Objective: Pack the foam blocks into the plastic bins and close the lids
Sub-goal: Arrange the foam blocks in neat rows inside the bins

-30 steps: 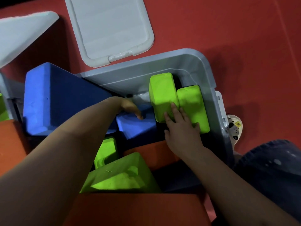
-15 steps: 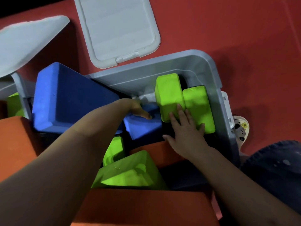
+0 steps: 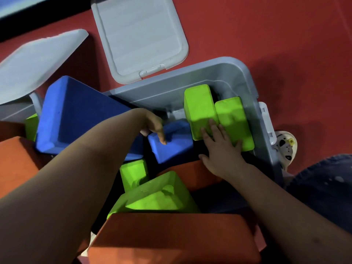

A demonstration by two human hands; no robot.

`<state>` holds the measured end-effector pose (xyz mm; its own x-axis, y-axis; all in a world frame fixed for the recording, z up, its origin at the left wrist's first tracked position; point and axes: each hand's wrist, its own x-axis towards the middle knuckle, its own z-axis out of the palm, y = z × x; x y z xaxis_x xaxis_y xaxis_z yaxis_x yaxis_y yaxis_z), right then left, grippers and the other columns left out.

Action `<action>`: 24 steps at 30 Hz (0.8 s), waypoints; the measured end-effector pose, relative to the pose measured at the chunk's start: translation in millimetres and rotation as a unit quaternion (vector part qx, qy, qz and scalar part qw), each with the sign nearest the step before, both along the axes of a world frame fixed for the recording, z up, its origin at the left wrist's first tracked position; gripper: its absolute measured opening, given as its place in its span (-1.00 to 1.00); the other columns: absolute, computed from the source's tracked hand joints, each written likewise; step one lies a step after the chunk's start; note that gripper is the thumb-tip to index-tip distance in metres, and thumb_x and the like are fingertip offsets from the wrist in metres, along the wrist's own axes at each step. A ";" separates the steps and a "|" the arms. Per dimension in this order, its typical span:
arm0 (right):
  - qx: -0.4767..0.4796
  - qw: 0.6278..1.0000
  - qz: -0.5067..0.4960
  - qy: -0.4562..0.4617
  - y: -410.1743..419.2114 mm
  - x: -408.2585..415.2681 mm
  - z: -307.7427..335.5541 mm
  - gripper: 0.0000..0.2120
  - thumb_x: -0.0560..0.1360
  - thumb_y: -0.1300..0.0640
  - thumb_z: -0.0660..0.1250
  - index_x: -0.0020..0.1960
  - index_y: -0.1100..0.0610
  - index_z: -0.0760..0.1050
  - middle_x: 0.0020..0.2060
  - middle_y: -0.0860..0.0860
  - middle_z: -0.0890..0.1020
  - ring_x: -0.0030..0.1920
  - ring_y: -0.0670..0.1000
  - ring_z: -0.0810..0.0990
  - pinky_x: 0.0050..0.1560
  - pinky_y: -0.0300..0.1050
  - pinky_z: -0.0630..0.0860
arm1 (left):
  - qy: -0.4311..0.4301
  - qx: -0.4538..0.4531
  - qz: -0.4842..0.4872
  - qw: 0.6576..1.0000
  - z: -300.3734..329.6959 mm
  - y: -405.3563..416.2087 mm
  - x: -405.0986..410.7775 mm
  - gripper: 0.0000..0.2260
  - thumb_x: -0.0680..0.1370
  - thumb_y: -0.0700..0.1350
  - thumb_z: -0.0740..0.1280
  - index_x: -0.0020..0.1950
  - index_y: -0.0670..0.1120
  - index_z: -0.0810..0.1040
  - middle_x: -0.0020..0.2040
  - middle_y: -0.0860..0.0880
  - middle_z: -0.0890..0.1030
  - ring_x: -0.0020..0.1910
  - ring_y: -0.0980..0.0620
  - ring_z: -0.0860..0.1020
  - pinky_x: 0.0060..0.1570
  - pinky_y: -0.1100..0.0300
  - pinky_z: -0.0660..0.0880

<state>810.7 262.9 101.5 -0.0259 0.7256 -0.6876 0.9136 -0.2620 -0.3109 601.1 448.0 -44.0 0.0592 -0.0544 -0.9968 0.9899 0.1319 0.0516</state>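
Head view, one frame. Red floor (image 3: 266,35) fills the upper and right frame.

Hidden or cut off: left forearm covers much of the lower left and the bin's near-left interior. Orange block (image 3: 171,239) at bottom centre is cropped by the lower edge; a second orange block (image 3: 17,164) is cropped at the left edge. A second lid (image 3: 36,61) at upper left runs out of frame, and what sits beneath it is hard to read. Bin floor not visible.

Grey bin (image 3: 253,96), centre to right of frame, open and crowded with foam. Its lid (image 3: 139,35) lies flat on the floor above it, top edge cropped. Large blue block (image 3: 76,115) leans over the bin's left rim, tilted. Green wedge-like block (image 3: 160,197) lies lower centre. Two upright green blocks (image 3: 202,109) (image 3: 234,119) stand touching in the bin's upper right corner. Small blue block (image 3: 173,145) sits centre, surface dented.

Right hand (image 3: 221,149): fingers straight and spread, pressing flat on both upright green blocks. Left hand (image 3: 154,126): one finger touches the small blue block; the other fingers are hidden, so grip cannot be told.
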 end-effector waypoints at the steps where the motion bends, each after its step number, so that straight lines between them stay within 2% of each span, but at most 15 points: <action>1: -0.002 1.000 0.001 0.000 -0.2 0.1 -0.5 -0.27 0.56 -0.07 0.21 0.55 -0.07 -0.17 0.50 -0.10 -0.36 0.53 0.04 -0.28 0.35 0.46 0.00 | -0.005 0.002 0.009 1.000 0.4 0.0 -0.7 0.03 -0.08 0.00 0.72 0.35 -0.10 0.44 0.45 -0.03 0.39 0.40 -0.07 0.37 0.37 -0.05 0.34; 6: -0.007 1.000 0.006 -0.004 -1.3 -0.1 -0.7 -0.25 0.56 -0.06 0.21 0.54 -0.06 -0.21 0.48 -0.08 -0.39 0.52 0.05 -0.31 0.35 0.46 -0.03 | -0.027 0.005 0.022 0.999 27.6 -10.1 6.9 0.00 -0.06 0.02 0.71 0.34 -0.16 0.47 0.38 -0.06 0.47 0.39 -0.08 0.39 0.40 -0.04 0.30; 9: -0.005 1.000 0.006 0.000 -1.5 3.1 0.0 -0.27 0.57 -0.05 0.20 0.55 -0.06 -0.19 0.49 -0.09 -0.38 0.52 0.04 -0.30 0.35 0.45 -0.02 | -0.014 0.010 0.038 0.999 41.5 -14.4 11.8 0.02 -0.01 0.14 0.69 0.38 -0.11 0.42 0.39 -0.01 0.46 0.40 -0.05 0.39 0.40 -0.04 0.31; 12: 0.005 1.000 0.001 0.003 -0.9 4.6 1.6 -0.31 0.57 -0.04 0.20 0.55 -0.06 -0.13 0.51 -0.10 -0.33 0.53 0.03 -0.25 0.35 0.45 0.02 | -0.004 0.043 0.008 0.999 53.3 -19.6 19.3 0.06 -0.03 0.31 0.62 0.38 -0.08 0.43 0.38 0.04 0.46 0.37 -0.03 0.41 0.40 -0.01 0.31; 14: 0.006 1.000 0.000 0.004 -0.8 4.6 1.1 -0.31 0.56 -0.04 0.21 0.55 -0.06 -0.11 0.51 -0.11 -0.31 0.53 0.02 -0.24 0.35 0.45 0.04 | -0.005 0.075 -0.051 0.996 69.6 -25.7 29.9 -0.01 0.03 0.38 0.55 0.33 -0.12 0.47 0.33 -0.01 0.49 0.30 -0.05 0.45 0.36 0.01 0.34; 15: 0.007 1.000 0.001 0.004 -1.1 4.9 0.9 -0.31 0.56 -0.04 0.21 0.55 -0.06 -0.11 0.51 -0.11 -0.31 0.53 0.02 -0.24 0.35 0.45 0.04 | -0.002 0.112 -0.110 0.988 77.3 -28.6 34.8 -0.10 0.12 0.40 0.50 0.28 -0.13 0.51 0.26 -0.04 0.53 0.21 -0.07 0.48 0.32 0.03 0.38; 17: 0.009 1.000 0.001 0.004 -0.8 4.8 -0.2 -0.31 0.56 -0.03 0.21 0.55 -0.06 -0.11 0.51 -0.11 -0.30 0.53 0.01 -0.23 0.35 0.44 0.05 | 0.015 0.212 -0.235 0.949 88.6 -35.3 40.4 -0.24 0.26 0.43 0.37 0.20 -0.13 0.55 0.15 -0.09 0.56 0.08 -0.12 0.50 0.22 0.05 0.42; 19: 0.011 1.000 -0.003 0.007 -0.5 4.6 -0.7 -0.30 0.55 -0.03 0.22 0.55 -0.07 -0.10 0.52 -0.12 -0.29 0.53 0.00 -0.23 0.35 0.44 0.04 | 0.041 0.273 -0.313 0.909 103.7 -46.0 45.6 -0.23 0.28 0.49 0.27 0.17 -0.12 0.56 0.12 -0.11 0.57 0.13 -0.16 0.50 0.24 -0.02 0.33; 21: 0.012 1.000 -0.006 0.009 -0.8 4.6 -0.3 -0.29 0.55 -0.03 0.23 0.55 -0.06 -0.10 0.52 -0.12 -0.28 0.53 -0.02 -0.23 0.36 0.44 0.04 | 0.055 0.318 -0.343 0.882 116.8 -58.0 47.5 -0.21 0.27 0.50 0.25 0.18 -0.13 0.55 0.15 -0.14 0.57 0.19 -0.18 0.49 0.26 -0.13 0.24; 24: 0.014 1.000 -0.003 0.006 -1.9 5.9 -0.3 -0.28 0.54 -0.02 0.24 0.55 -0.07 -0.11 0.52 -0.14 -0.27 0.53 -0.04 -0.22 0.36 0.41 0.06 | 0.070 0.366 -0.305 0.876 135.3 -70.8 47.8 -0.21 0.24 0.46 0.33 0.22 -0.11 0.48 0.20 -0.14 0.55 0.21 -0.16 0.49 0.27 -0.15 0.23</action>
<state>816.6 261.0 101.2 -0.0301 0.7441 -0.6674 0.9081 -0.2586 -0.3293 648.9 377.2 91.3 0.1152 0.6242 -0.7728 0.8684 -0.4409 -0.2267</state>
